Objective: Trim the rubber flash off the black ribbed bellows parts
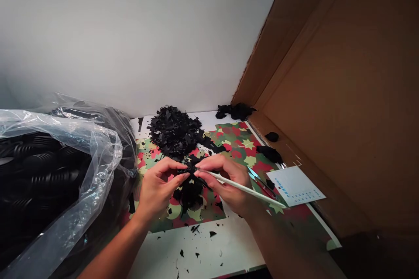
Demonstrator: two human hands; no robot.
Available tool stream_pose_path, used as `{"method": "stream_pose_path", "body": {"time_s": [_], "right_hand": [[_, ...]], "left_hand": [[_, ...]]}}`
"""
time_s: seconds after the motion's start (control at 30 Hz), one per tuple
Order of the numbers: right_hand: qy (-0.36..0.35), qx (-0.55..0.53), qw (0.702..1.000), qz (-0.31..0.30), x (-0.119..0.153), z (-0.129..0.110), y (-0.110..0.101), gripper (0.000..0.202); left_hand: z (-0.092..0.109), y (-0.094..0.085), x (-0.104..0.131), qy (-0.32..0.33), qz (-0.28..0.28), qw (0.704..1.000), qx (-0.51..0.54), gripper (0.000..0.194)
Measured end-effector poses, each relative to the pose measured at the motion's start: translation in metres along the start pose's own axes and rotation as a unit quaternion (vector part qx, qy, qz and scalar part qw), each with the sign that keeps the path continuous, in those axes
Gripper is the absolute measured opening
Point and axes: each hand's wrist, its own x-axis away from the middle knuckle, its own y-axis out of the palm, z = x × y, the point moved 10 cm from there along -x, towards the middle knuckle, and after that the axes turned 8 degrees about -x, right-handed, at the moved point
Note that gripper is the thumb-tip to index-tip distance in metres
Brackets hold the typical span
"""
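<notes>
My left hand [160,187] is closed in a pinch on a small black piece [186,170], mostly hidden by the fingertips. Held like a pen in my right hand [229,181] is a thin white stick-shaped tool [248,190]. Its front end lies between the fingers and meets the black piece; the tip is too small to make out. Loose black scraps [191,196] lie just below both hands. Beyond them rises a heap of curled black trimmings [175,130] on a patterned red and green sheet [209,211].
At left, a clear plastic bag [104,170] holds many black ribbed parts [49,178]. Scissors [262,182] and a white printed card [299,186] lie right of my right hand. Black clumps [237,111] sit near the cardboard wall [343,96]. A white panel [147,39] stands behind.
</notes>
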Motion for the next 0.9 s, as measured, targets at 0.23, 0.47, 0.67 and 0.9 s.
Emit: {"method": "stream_pose_path", "body": {"time_s": [0.23, 0.47, 0.67, 0.9], "right_hand": [[-0.110, 0.076, 0.988, -0.083, 0.005, -0.015, 0.021, 0.012], [-0.119, 0.111, 0.982, -0.093, 0.003, -0.016, 0.021, 0.011], [-0.146, 0.124, 0.976, -0.100, 0.003, -0.020, 0.023, 0.010], [-0.175, 0.184, 0.960, -0.120, 0.013, -0.019, 0.033, 0.012]], "left_hand": [[0.009, 0.000, -0.001, 0.029, -0.015, 0.999, -0.030, 0.007], [0.006, -0.001, 0.000, 0.022, -0.006, 0.999, -0.032, 0.008], [0.009, 0.002, 0.000, 0.040, -0.024, 0.998, -0.045, 0.005], [0.011, 0.000, 0.000, 0.048, -0.020, 0.996, -0.072, 0.005]]}}
